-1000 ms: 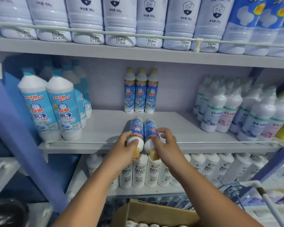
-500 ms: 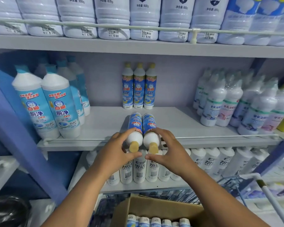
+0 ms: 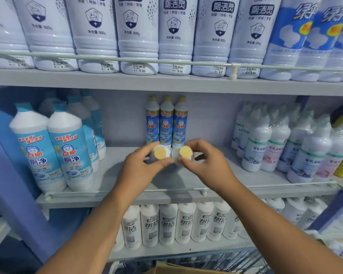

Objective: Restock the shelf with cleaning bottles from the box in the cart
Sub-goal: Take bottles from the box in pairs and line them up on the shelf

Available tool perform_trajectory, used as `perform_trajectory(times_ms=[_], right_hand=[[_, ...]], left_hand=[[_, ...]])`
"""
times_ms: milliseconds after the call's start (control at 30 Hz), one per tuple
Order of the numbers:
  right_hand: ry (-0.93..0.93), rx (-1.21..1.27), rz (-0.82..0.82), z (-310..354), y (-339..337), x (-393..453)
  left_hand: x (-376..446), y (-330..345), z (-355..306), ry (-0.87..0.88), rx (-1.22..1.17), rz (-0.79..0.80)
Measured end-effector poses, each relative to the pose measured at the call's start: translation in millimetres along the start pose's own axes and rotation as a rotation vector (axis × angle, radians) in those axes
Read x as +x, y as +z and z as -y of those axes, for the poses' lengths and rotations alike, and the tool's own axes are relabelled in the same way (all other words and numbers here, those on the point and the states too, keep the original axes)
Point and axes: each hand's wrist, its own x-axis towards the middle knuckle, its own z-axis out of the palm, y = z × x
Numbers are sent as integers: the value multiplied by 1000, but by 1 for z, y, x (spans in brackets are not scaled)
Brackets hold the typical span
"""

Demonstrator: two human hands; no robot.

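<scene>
I hold two slim yellow-capped cleaning bottles end-on over the middle shelf (image 3: 186, 182). My left hand (image 3: 141, 167) grips the left bottle (image 3: 160, 152) and my right hand (image 3: 204, 163) grips the right bottle (image 3: 186, 152). Only their yellow caps and white shoulders show; the bodies point away toward the shelf back. Three matching bottles (image 3: 166, 121) stand upright against the back wall just behind them. A corner of the cardboard box (image 3: 166, 268) shows at the bottom edge.
Large blue-capped bottles (image 3: 66, 151) stand at the left of the middle shelf, wrapped white bottles (image 3: 285, 143) at the right. A thin white rail (image 3: 265, 185) runs along the shelf front. Big white bottles fill the shelf above (image 3: 139, 36), smaller white ones the shelf below (image 3: 168, 224).
Both hands have pushed the two bottles further in over the shelf toward the back row. The view has risen and come closer, so the box has nearly dropped out of sight.
</scene>
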Motion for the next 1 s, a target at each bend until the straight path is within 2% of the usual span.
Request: perform_trajectory(times_ms=[100,233,500,633,767,867,1000], right_hand=[[56,45,-15,8,-3,32],[223,121,-16,7,1,78],[323,67,-25,-7,19,126],[283,40,-63,-20,37,125],[163,68,-93,-38,48,93],[138,169,-134,-59,61,84],[190,204,-90,-82,76,74]], left_hand=[[28,-1,-15,-24,41,-56],[68,1,-23,-105,73,-91],[127,21,-14,-157,121,-143],[139,30,-5,-179,89,-119],[123,45,11,-131,144,-125],[101,58,48,-213,64,-19],[83,67,88,-203,55,78]])
